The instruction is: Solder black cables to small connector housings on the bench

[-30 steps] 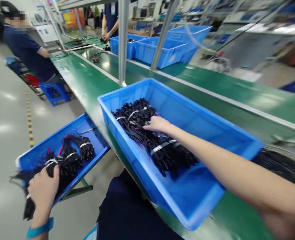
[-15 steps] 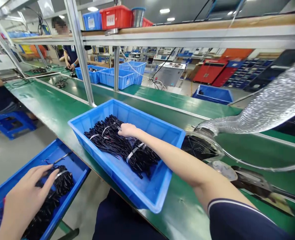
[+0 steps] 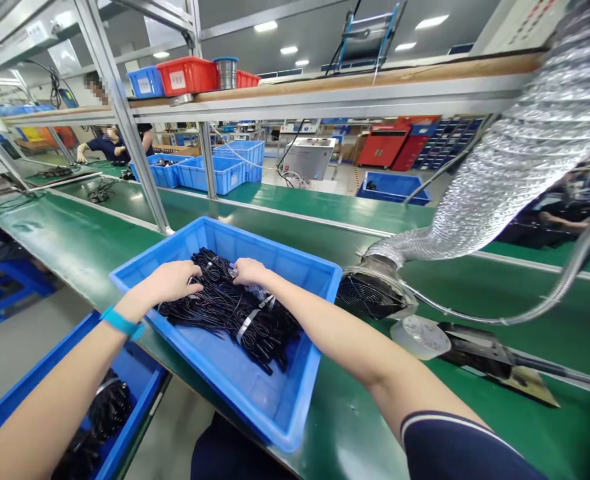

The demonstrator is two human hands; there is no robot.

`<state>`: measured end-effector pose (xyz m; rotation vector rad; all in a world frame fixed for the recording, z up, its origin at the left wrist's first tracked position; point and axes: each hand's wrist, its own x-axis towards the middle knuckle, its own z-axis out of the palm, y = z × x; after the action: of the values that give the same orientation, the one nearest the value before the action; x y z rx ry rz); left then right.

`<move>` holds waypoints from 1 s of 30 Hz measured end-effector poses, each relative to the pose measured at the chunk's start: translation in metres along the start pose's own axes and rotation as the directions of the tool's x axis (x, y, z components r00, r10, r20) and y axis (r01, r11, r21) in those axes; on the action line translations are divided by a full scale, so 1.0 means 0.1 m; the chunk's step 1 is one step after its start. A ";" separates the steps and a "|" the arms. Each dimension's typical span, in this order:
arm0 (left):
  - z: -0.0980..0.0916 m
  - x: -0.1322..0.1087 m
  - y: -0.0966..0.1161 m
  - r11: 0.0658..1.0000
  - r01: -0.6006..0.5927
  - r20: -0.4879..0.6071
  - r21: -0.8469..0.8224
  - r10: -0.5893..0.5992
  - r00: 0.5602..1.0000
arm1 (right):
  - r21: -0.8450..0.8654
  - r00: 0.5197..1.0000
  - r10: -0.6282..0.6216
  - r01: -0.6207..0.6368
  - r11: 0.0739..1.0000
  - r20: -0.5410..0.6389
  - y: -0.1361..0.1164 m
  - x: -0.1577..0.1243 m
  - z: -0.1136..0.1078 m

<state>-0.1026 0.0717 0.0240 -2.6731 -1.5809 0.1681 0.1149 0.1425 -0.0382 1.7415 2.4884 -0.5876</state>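
Note:
A blue plastic bin [image 3: 275, 427] sits at an angle on the green bench, with bundles of black cables [image 3: 262, 333] tied by pale bands inside it. My right hand [image 3: 251, 272] is closed at the upper part of the cables, its fingers gripping a bundle; a bit of shiny clear plastic shows by the fingertips. My left hand [image 3: 169, 283], with a turquoise band on the wrist, reaches over the bin's left side. Its thumb and fingers are apart, just at the left end of the cables. Whether they touch the cables is hard to tell.
Lower left, a second blue bin [image 3: 139, 377] holds more black cables. Right of the main bin are a round fan [image 3: 375, 293] with a silver duct [image 3: 499, 173] and a tape roll [image 3: 419, 337]. A metal post [image 3: 125, 127] rises behind. Co-workers sit farther along the bench.
My left hand has moved from above the lower-left bin up and right into the bin on the bench. My right hand stays at the cables. The view has shifted to the right.

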 end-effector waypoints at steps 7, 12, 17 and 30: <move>0.34 0.96 -0.12 0.984 -0.110 0.145 0.140 0.090 0.985 | 0.026 0.996 0.058 -0.056 0.998 -0.070 0.12 0.10 -0.05; 0.46 1.07 -0.24 0.974 -0.193 0.144 0.122 0.175 0.974 | 0.050 0.995 0.045 -0.041 0.998 -0.084 0.13 0.20 0.04; 0.44 1.02 -0.19 0.947 -0.321 0.101 -0.003 0.319 0.942 | 0.070 0.998 0.010 -0.005 0.998 -0.068 0.15 0.28 0.06; 0.43 1.09 0.07 0.930 -0.314 0.024 -0.191 0.324 0.946 | 0.117 0.904 0.036 0.016 0.993 -0.427 0.21 -0.06 -0.57</move>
<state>-0.0490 0.1624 -0.0281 -3.0832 -1.2152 0.1076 0.1462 0.1620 0.0107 2.1291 2.7691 -0.3891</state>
